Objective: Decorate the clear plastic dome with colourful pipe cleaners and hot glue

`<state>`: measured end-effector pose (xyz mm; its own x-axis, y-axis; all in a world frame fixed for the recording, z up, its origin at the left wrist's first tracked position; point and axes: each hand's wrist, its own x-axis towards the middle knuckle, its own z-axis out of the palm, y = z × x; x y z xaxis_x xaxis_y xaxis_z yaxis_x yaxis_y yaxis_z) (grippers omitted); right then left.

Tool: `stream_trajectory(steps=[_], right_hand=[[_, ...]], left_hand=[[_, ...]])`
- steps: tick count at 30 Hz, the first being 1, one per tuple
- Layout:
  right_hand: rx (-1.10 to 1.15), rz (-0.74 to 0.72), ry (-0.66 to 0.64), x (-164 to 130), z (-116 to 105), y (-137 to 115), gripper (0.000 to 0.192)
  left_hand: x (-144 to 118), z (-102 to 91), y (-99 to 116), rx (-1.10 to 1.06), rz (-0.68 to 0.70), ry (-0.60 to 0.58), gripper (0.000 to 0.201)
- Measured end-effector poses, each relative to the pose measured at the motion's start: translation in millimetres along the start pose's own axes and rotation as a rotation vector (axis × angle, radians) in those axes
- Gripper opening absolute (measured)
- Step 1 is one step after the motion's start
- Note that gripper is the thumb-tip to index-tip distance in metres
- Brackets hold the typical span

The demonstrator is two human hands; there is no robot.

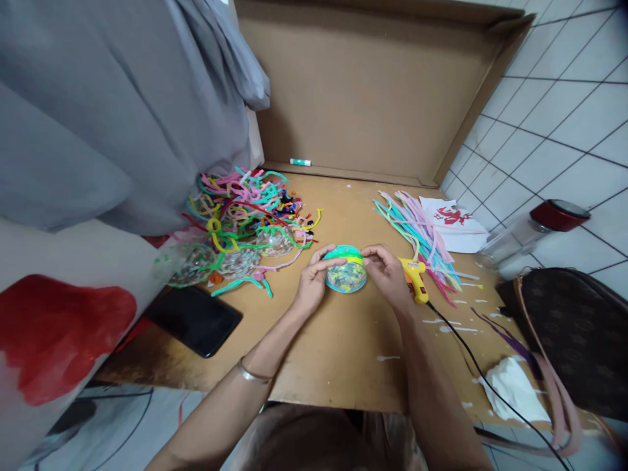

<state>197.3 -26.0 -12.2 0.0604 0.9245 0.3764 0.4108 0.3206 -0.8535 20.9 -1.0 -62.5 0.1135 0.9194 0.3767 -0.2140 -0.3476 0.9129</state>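
A small round clear bowl-like piece (346, 275) with a green and yellow pipe cleaner around its rim rests on the cardboard work surface (343, 353). My left hand (311, 281) grips its left side, fingers over the rim. From the right, my right hand (389, 273) pinches the pipe cleaner at the rim. A yellow glue gun (415, 280) lies just right of my right hand, its black cord (471, 360) trailing toward me.
A tangled heap of coloured pipe cleaners (245, 209) and round clear pieces (235, 261) lies at left, straight pipe cleaners (422, 229) at right. A black phone (193, 319), a red-lidded jar (534, 229), a brown bag (574, 333), a tissue (515, 389) and a marker (300, 161) are around.
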Motion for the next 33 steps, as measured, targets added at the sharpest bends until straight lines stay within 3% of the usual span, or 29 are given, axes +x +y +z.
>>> stream_trajectory(steps=[4, 10, 20, 33], right_hand=[[-0.078, -0.064, 0.003, -0.8, 2.5, -1.7, 0.012], [-0.077, -0.041, 0.009, -0.7, 2.6, 0.7, 0.013], [-0.15, -0.192, 0.032, -2.5, 6.0, -3.6, 0.012], [-0.163, -0.144, 0.074, -3.4, 12.1, -3.5, 0.013]], left_hand=[[1.3, 0.4, -0.5, -0.033, -0.023, 0.008, 0.027], [1.7, -0.6, -1.7, -0.056, -0.017, -0.007, 0.026], [1.8, 0.9, 4.1, -0.048, -0.016, -0.012, 0.033], [0.9, 2.5, 5.3, -0.053, -0.037, -0.026, 0.032]])
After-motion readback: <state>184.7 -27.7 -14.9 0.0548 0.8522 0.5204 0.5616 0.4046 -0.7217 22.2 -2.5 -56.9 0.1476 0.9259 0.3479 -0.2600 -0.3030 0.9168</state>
